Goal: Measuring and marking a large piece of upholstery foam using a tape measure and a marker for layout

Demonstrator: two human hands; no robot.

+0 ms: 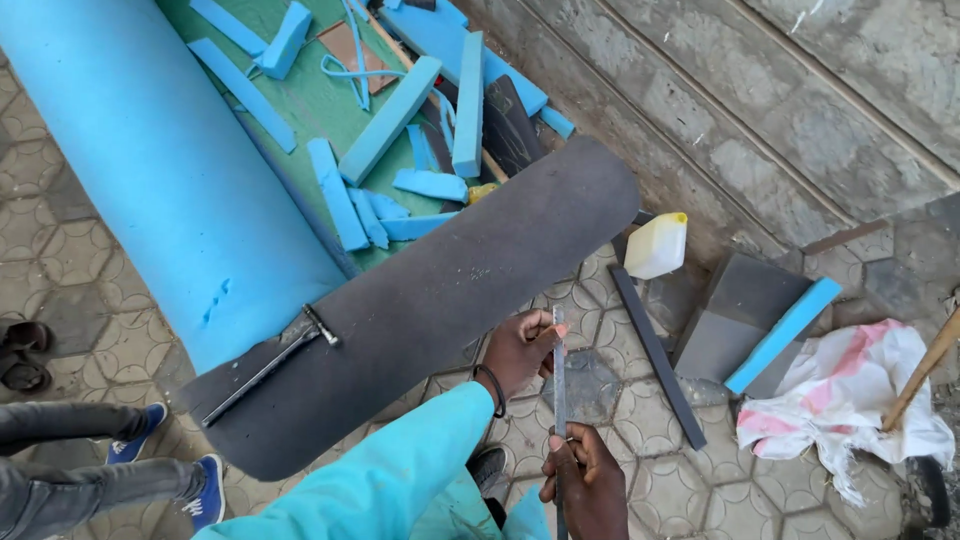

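While gripped at both ends, thin steel ruler (pixel 559 385) stood near centre | left hand (pixel 520 350) pinched top, right hand (pixel 585 480) clasped bottom | likely stiff, light, sharp-edged | beside grey foam sheet (pixel 430 300).

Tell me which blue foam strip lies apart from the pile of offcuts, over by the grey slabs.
The long blue foam strip at right, lying slanted across the grey slabs beside the white-and-pink sack. All the other blue offcuts sit heaped on the green sheet at top.

Patterned paving floor (pixel 90 250); grey stone-block wall (pixel 760 110), daylight, green mat (pixel 300 100)
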